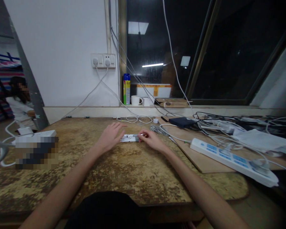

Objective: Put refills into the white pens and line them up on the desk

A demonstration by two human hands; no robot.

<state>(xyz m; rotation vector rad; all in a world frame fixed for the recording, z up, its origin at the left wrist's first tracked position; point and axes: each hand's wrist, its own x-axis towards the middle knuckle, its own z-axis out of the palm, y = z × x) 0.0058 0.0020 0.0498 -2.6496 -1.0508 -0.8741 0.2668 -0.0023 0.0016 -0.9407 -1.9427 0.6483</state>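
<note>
Several slim white pens [130, 139] with grey ends lie side by side on the worn wooden table [124, 171], pointing left to right between my hands. My left hand [111, 135] is at their left ends, its fingers stretched out and apart, holding nothing. At the right ends, my right hand [151, 139] has its thumb and fingers closed on the end of a pen; the fingers partly hide which one. A small clear plastic bundle [156, 128] lies just beyond my right hand.
On the right, a white power strip [228, 159] and tangled cables lie over a brown board [195, 162]. A black box [182, 122] sits behind them. A spray can [126, 89] and a white mug [136, 100] stand on the windowsill. A person [20, 101] is at far left.
</note>
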